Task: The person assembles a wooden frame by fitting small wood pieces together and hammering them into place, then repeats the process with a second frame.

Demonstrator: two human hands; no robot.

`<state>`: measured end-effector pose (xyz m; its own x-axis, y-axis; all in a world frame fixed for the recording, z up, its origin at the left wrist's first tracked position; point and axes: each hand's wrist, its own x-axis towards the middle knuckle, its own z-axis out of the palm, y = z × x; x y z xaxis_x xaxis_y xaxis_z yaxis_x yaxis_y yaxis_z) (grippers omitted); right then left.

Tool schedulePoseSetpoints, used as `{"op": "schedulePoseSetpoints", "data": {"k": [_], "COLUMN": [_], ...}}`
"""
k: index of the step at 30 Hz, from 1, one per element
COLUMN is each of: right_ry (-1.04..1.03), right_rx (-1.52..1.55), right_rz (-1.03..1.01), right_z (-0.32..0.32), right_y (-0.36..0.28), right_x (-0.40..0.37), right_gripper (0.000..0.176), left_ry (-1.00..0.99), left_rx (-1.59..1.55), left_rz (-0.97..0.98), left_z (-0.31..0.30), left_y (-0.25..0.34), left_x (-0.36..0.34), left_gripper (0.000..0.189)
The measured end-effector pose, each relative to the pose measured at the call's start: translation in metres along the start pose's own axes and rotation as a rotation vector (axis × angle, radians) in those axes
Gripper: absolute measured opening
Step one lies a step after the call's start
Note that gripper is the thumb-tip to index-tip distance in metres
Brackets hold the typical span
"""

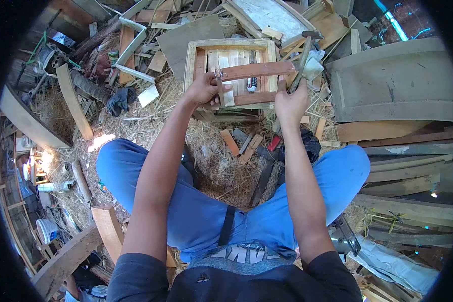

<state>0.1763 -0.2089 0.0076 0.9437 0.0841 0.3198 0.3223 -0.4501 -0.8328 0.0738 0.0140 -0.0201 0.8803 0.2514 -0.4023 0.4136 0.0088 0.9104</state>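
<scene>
My left hand [204, 92] is closed around the left end of a small reddish wooden frame [259, 70], whose upper strip is slightly curved. My right hand [291, 103] is at the frame's right end, its fingers wrapped round the handle of what looks like a hammer [306, 50]. The dark head of that tool points away from me. Beneath the frame stands a pale wooden box-like stool [190, 63] with a slatted top. A tool with a black and red grip [252, 84] lies on the slats, partly covered by the frame.
Wood offcuts [230, 142] and shavings litter the ground between my legs. Curved panels [387, 85] and stacked boards [407, 186] line the right side. At left are a dark glove-like cloth [121, 101], a leaning plank [74, 103] and a white bucket [47, 230].
</scene>
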Motion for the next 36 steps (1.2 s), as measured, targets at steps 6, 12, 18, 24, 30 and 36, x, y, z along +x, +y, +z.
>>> {"op": "schedulePoseSetpoints", "data": {"k": [6,12,18,24,30,36], "right_ry": [-0.047,-0.009,-0.036,-0.109,-0.165,-0.193], "right_rx": [0.006,0.077,0.041,0.045,0.102,0.500], "right_rz": [0.042,-0.024,0.007,0.114,0.351,0.382], "right_z": [-0.004,-0.002,-0.001,-0.018,-0.052,-0.101], "right_y": [0.005,0.020,0.031,0.011,0.000,-0.003], "right_x": [-0.001,-0.004,-0.005,-0.010,-0.037,-0.133], "right_gripper": [0.028,0.030,0.035,0.038,0.043,0.031], "left_ry": [-0.022,0.078,0.084,0.078,0.087,0.044], "left_rx": [-0.050,0.040,0.019,0.009,0.005,0.036], "left_rz": [0.055,0.015,0.021,0.010,0.074,0.055], "left_z": [-0.001,0.005,0.005,0.005,0.005,-0.004], "left_y": [-0.010,0.002,0.003,0.007,0.001,-0.012], "left_x": [0.005,-0.006,-0.007,-0.012,-0.009,0.003], "left_gripper": [0.032,0.025,0.024,0.023,0.022,0.041]}}
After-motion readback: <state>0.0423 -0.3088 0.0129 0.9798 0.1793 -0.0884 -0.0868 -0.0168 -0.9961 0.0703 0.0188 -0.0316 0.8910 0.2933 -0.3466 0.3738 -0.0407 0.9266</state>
